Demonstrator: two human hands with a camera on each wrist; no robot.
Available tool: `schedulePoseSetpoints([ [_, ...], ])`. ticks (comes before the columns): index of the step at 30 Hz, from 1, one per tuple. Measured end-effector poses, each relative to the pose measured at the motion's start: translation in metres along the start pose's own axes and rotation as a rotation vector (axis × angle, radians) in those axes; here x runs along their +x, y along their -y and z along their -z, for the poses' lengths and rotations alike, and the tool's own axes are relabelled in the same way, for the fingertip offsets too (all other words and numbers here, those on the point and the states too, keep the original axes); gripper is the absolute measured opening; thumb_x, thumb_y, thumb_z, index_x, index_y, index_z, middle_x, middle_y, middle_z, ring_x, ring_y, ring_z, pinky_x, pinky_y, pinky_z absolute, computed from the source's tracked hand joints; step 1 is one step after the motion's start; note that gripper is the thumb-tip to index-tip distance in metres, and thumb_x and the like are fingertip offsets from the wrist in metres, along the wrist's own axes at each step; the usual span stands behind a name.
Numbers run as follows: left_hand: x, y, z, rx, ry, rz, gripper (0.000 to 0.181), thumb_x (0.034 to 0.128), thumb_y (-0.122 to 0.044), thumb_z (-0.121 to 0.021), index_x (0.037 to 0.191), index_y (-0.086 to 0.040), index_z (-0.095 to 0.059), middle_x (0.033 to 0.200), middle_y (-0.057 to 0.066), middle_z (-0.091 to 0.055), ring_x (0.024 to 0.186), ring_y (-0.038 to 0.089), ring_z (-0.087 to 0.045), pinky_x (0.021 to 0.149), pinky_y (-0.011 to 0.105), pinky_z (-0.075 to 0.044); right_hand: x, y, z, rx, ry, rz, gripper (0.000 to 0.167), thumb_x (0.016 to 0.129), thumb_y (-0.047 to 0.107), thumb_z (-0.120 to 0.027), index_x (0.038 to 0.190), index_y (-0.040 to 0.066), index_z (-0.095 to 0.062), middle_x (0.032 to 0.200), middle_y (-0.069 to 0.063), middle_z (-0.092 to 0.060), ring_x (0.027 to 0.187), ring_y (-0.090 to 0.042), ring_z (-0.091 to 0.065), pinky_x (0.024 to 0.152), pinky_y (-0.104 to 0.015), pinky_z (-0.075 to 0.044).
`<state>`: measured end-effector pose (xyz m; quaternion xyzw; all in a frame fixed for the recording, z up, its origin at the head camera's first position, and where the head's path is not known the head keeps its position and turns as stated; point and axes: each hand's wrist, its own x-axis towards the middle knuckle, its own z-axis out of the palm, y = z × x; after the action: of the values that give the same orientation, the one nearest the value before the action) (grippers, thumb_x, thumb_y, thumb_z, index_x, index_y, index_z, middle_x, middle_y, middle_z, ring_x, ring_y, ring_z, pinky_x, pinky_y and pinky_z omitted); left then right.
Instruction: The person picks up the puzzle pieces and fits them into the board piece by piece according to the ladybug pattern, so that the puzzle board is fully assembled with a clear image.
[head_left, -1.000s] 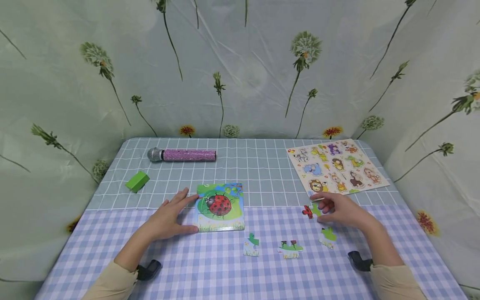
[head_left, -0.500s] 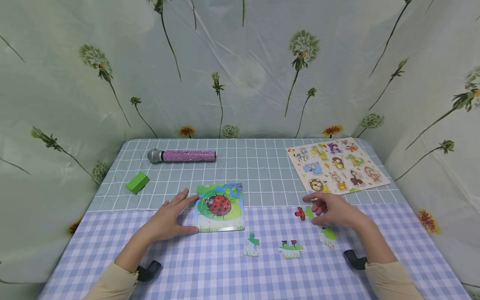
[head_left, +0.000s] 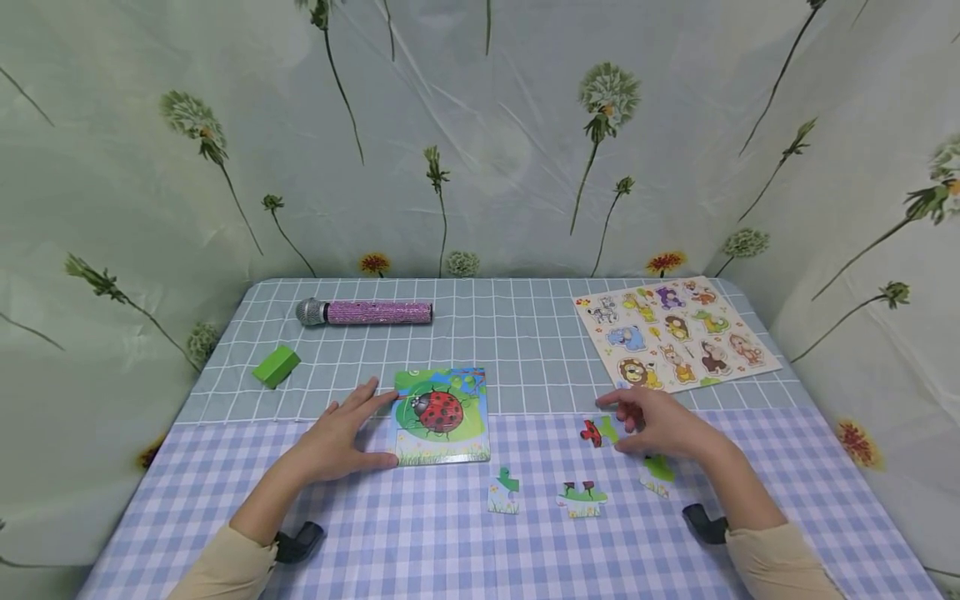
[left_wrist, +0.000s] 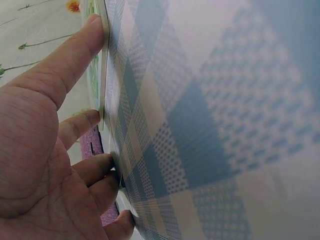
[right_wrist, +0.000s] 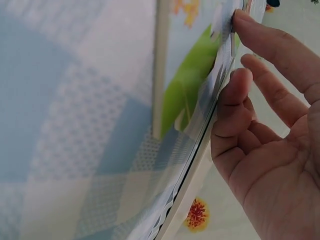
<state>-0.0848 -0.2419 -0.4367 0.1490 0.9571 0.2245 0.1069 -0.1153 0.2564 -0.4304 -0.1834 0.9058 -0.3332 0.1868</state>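
A square ladybug puzzle board lies flat on the table. My left hand touches its left edge with spread thumb and index finger; the left wrist view shows the left thumb against the board's edge. My right hand holds a red-and-green puzzle piece low at the table, thumb and bent fingers at its right side. The exact finger contact is partly hidden. Just below this hand lies a green-and-white piece, seen close up in the right wrist view. Two other loose pieces, one and another, lie nearer the front.
An animal puzzle board lies at the back right, behind my right hand. A pink glittery microphone lies at the back left, with a green block in front of it. A floral curtain stands behind the table.
My right hand has moved left and slightly toward the front, and the red-and-green piece has moved with it. My left hand and the ladybug board have stayed in place.
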Motion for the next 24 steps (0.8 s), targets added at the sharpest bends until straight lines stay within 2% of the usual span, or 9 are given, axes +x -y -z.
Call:
schedulePoseSetpoints([
  [5,-0.0012,-0.0009,0.0003,-0.004,-0.005,-0.003,0.098,0.0819,-0.05,-0.091,0.163,-0.015,-0.048,0.174,0.028,-0.03,0.159,0.051,-0.033,0.123,0.081,-0.023,-0.0007,0.0013,-0.0017,-0.086,-0.027,0.006,0.054,0.08,0.014,-0.093,0.132,0.013,-0.076,0.117,-0.005,-0.065,0.093,-0.013,-0.056,0.085,-0.032,-0.048],
  [8,-0.0012,-0.0007,0.0001,0.001,-0.01,-0.01,0.098,0.0817,-0.05,-0.092,0.162,-0.015,-0.048,0.174,0.028,-0.03,0.159,0.051,-0.033,0.123,0.081,-0.024,-0.0006,0.0012,-0.0029,-0.108,-0.03,0.024,0.051,0.081,0.013,-0.093,0.13,0.012,-0.078,0.126,-0.006,-0.066,0.093,-0.009,-0.057,0.087,-0.033,-0.049],
  [14,-0.0005,-0.0002,0.0,0.012,-0.014,-0.017,0.098,0.0822,-0.049,-0.091,0.162,-0.014,-0.048,0.173,0.029,-0.031,0.158,0.051,-0.034,0.122,0.081,-0.025,0.0011,-0.0013,-0.0026,-0.111,-0.023,0.068,0.046,0.083,0.013,-0.092,0.127,0.01,-0.08,0.118,0.001,-0.069,0.087,0.0,-0.056,0.083,-0.026,-0.047],
  [20,-0.0003,0.0013,-0.0005,0.015,-0.014,-0.023,0.098,0.0825,-0.05,-0.091,0.162,-0.014,-0.047,0.173,0.029,-0.031,0.158,0.051,-0.035,0.122,0.081,-0.025,0.0029,-0.005,-0.0009,-0.083,-0.006,0.119,0.046,0.083,0.014,-0.091,0.127,0.014,-0.08,0.108,0.004,-0.069,0.083,-0.002,-0.056,0.075,-0.023,-0.047],
  [24,-0.0003,0.0019,-0.0012,0.009,-0.012,-0.02,0.098,0.0824,-0.051,-0.091,0.163,-0.015,-0.047,0.174,0.028,-0.03,0.159,0.051,-0.034,0.123,0.081,-0.024,0.0055,-0.0048,-0.0019,-0.108,-0.007,0.164,0.043,0.082,0.016,-0.09,0.124,0.015,-0.08,0.099,0.006,-0.066,0.081,-0.002,-0.053,0.071,-0.022,-0.047],
])
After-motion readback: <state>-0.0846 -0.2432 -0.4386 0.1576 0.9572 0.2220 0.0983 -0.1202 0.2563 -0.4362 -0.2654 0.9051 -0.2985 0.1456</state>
